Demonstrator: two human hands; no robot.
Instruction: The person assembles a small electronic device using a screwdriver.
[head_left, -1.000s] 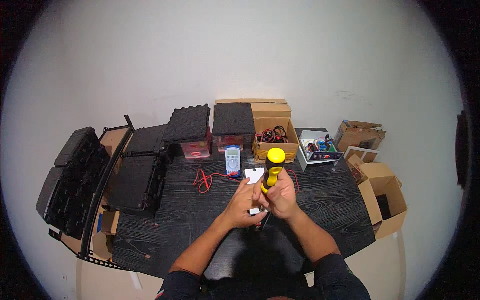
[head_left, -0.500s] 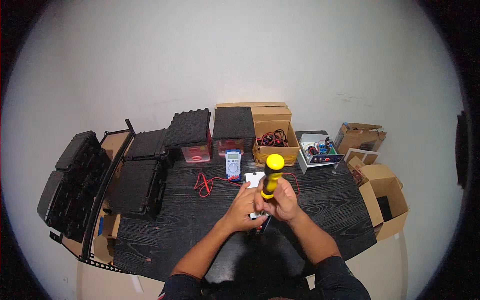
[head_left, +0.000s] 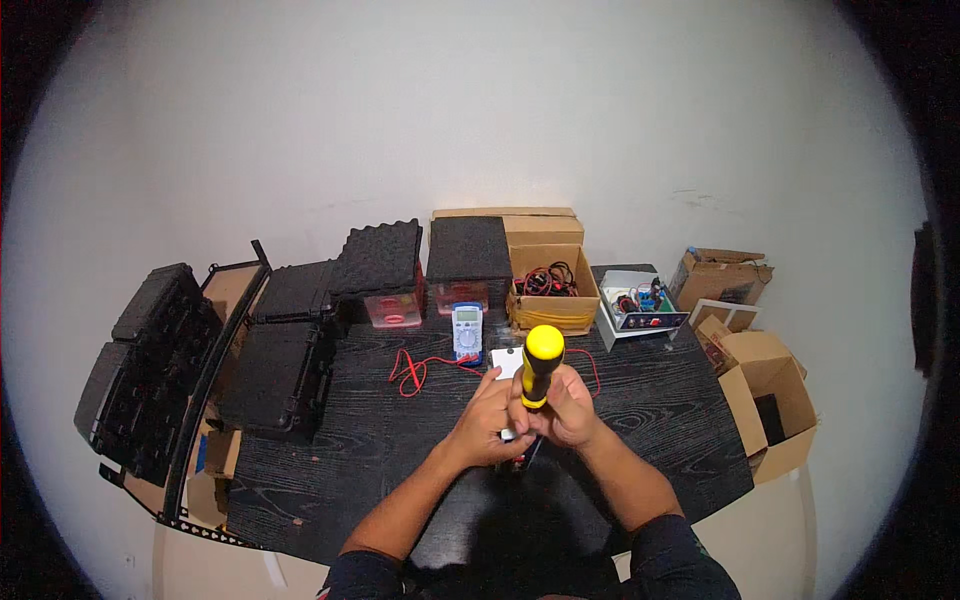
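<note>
My right hand is closed on a screwdriver with a fat yellow and black handle. The handle's end points up toward me, and its shaft and tip are hidden behind the fingers. My left hand grips a white-faced boxy device just left of the screwdriver. Both hands touch or nearly touch, covering most of the device; a small dark part with red on it shows below them. Beyond the hands stands a grey-blue multimeter, with a red test lead curling left of it.
Black foam-topped containers and black cases line the left side. A cardboard box of cables stands at the back. An opened white device with wiring is at back right, and an open carton sits beside the dark table.
The screwdriver handle has tilted slightly, its yellow end shifting a little down and left in view. Both hands keep nearly the same place and hold.
</note>
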